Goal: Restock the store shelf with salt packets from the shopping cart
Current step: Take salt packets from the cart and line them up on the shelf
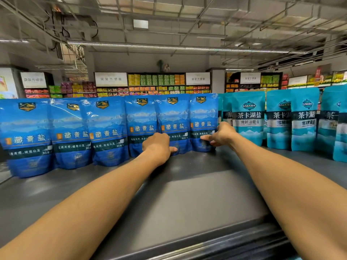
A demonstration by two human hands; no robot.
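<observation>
Both forearms stretch from the bottom corners across the grey shelf toward the row of packets at the back. Dark blue salt packets stand upright, shoulder to shoulder and labels forward, from nine o'clock to just past centre, probably so that shoppers can read them and each pouch props its neighbour. To their right, from about one to three o'clock, stand teal lake-salt pouches, kept as a separate block by brand. The left hand sits at the foot of the fifth blue packet, fingers curled against its lower edge with the thumb pointing right along the base; it looks like a pinch or a steadying press, though I cannot tell whether it truly grips. The right hand pinches the lower right corner of the sixth blue packet, the last before the teal block, index finger extended along its face. Judging by this, the two hands are squaring the end packets into line. No shopping cart is in view.
</observation>
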